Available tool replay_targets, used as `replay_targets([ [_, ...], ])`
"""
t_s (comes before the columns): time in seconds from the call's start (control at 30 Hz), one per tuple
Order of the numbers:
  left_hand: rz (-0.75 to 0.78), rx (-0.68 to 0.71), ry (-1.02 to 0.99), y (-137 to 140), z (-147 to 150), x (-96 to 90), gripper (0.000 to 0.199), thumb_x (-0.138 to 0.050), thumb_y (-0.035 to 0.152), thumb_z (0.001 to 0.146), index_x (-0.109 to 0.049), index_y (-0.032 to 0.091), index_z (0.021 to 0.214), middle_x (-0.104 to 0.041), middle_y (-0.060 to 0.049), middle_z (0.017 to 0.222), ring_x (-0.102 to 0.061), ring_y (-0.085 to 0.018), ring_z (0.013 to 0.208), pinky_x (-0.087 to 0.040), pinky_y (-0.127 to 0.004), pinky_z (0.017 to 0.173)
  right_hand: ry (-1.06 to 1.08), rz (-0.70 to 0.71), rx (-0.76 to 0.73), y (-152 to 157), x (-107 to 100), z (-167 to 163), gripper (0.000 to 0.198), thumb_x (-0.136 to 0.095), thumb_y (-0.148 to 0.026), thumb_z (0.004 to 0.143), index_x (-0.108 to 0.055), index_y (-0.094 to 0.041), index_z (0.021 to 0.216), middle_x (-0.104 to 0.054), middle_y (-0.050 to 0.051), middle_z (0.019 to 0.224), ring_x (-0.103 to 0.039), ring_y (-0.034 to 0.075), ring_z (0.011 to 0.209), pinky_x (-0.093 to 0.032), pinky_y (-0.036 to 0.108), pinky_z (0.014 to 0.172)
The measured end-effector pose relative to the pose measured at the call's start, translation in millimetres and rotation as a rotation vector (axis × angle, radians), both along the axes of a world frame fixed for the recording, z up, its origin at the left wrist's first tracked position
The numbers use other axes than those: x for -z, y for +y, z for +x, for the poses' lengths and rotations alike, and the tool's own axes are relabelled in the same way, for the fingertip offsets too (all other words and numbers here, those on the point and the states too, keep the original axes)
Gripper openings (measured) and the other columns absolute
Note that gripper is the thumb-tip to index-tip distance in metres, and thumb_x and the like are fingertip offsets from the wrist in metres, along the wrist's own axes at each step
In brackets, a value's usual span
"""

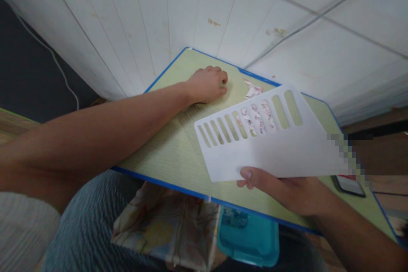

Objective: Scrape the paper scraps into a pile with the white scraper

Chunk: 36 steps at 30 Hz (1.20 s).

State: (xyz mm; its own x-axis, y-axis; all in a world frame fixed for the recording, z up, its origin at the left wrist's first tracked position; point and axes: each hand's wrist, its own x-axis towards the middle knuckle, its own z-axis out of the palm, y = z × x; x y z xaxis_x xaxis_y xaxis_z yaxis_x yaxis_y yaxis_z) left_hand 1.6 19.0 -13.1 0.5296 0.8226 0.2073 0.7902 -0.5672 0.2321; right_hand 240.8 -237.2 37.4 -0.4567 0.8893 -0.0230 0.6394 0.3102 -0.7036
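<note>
My right hand (287, 187) grips the lower edge of a white plastic template (255, 153), thumb on top and fingers underneath. A row of rounded slots of growing width runs along its upper side. The template is held tilted above the table. Through some middle slots, crumpled white-and-pink scraps show, and a piece of this patterned scrap (254, 89) sticks out behind its top edge. My left hand (207, 84) rests on the tabletop left of the template, fingers curled in, with nothing visible in them.
The pale green table (172, 144) has a blue rim and stands against a white plank wall (191, 17). A phone-like dark device (350, 186) lies at the right, partly under the template. Below the front edge are a teal plastic box (255, 240) and a patterned cloth (165, 229).
</note>
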Motion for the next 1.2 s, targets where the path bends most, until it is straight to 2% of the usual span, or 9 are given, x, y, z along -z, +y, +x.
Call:
replay_targets([
  [0.2,0.047,0.021,-0.02,5,0,4.8,0.054,-0.072,0.043,0.112,-0.08,0.037,0.165,-0.082,-0.011,0.155,-0.07,-0.039,0.154,-0.056,-0.059,0.134,0.003,0.04,0.038,2,0,-1,0.039,-0.079,-0.052,0.118,-0.096,-0.037,0.087,-0.093,-0.001,0.081,-0.091,0.03,0.077,-0.08,0.044,0.092],
  [0.3,0.041,0.015,-0.006,5,1,4.3,0.05,-0.069,0.042,0.114,-0.082,0.035,0.161,-0.082,-0.012,0.155,-0.071,-0.038,0.154,-0.057,-0.058,0.133,0.012,0.062,0.067,3,0,1,0.039,-0.079,-0.05,0.118,-0.095,-0.037,0.084,-0.091,0.0,0.078,-0.092,0.032,0.082,-0.08,0.048,0.105],
  [0.47,0.028,0.011,-0.036,3,1,3.2,0.05,-0.067,0.04,0.113,-0.083,0.036,0.16,-0.082,-0.011,0.157,-0.071,-0.038,0.154,-0.056,-0.059,0.134,-0.016,0.027,-0.033,1,-13,-7,0.035,-0.078,-0.046,0.114,-0.094,-0.038,0.084,-0.093,-0.002,0.082,-0.094,0.031,0.089,-0.078,0.046,0.115],
  [0.67,0.004,0.012,-0.043,1,-1,1.6,0.058,-0.07,0.043,0.111,-0.08,0.037,0.168,-0.08,-0.011,0.166,-0.068,-0.042,0.159,-0.054,-0.063,0.138,-0.066,0.088,-0.095,1,-20,-17,0.016,-0.086,-0.044,0.103,-0.096,-0.039,0.092,-0.098,0.001,0.099,-0.095,0.036,0.123,-0.076,0.044,0.121],
  [0.73,0.001,0.007,-0.043,0,-1,1.0,0.057,-0.07,0.042,0.111,-0.08,0.036,0.167,-0.08,-0.011,0.165,-0.068,-0.042,0.16,-0.053,-0.062,0.138,-0.053,0.067,-0.128,1,-19,-15,0.017,-0.086,-0.045,0.105,-0.097,-0.039,0.094,-0.097,0.0,0.097,-0.096,0.035,0.118,-0.076,0.044,0.119],
  [0.8,0.001,0.001,-0.043,1,0,1.2,0.055,-0.068,0.041,0.112,-0.081,0.035,0.165,-0.08,-0.012,0.165,-0.068,-0.041,0.16,-0.054,-0.061,0.137,-0.031,0.019,-0.103,1,-15,-10,0.027,-0.083,-0.049,0.111,-0.095,-0.038,0.09,-0.095,-0.001,0.088,-0.096,0.032,0.1,-0.079,0.043,0.109],
  [0.9,0.001,0.006,-0.045,3,0,3.0,0.057,-0.069,0.041,0.111,-0.08,0.036,0.166,-0.08,-0.012,0.164,-0.068,-0.042,0.159,-0.054,-0.063,0.137,0.029,0.001,0.05,0,-5,-3,0.042,-0.079,-0.055,0.118,-0.091,-0.037,0.082,-0.09,-0.001,0.079,-0.092,0.03,0.079,-0.081,0.045,0.099],
  [1.03,0.012,0.025,-0.055,6,-1,5.0,0.059,-0.071,0.042,0.11,-0.079,0.037,0.168,-0.081,-0.011,0.16,-0.068,-0.042,0.158,-0.053,-0.062,0.136,0.105,0.045,0.257,1,7,5,0.044,-0.084,-0.051,0.114,-0.085,-0.035,0.073,-0.088,0.002,0.077,-0.093,0.034,0.084,-0.083,0.047,0.094],
  [1.2,0.0,0.002,-0.011,4,0,2.6,0.055,-0.068,0.042,0.112,-0.08,0.034,0.166,-0.078,-0.012,0.166,-0.067,-0.04,0.158,-0.053,-0.057,0.136,0.099,0.035,0.208,3,8,8,0.041,-0.084,-0.05,0.112,-0.086,-0.036,0.073,-0.09,0.0,0.077,-0.092,0.032,0.082,-0.083,0.045,0.092],
])
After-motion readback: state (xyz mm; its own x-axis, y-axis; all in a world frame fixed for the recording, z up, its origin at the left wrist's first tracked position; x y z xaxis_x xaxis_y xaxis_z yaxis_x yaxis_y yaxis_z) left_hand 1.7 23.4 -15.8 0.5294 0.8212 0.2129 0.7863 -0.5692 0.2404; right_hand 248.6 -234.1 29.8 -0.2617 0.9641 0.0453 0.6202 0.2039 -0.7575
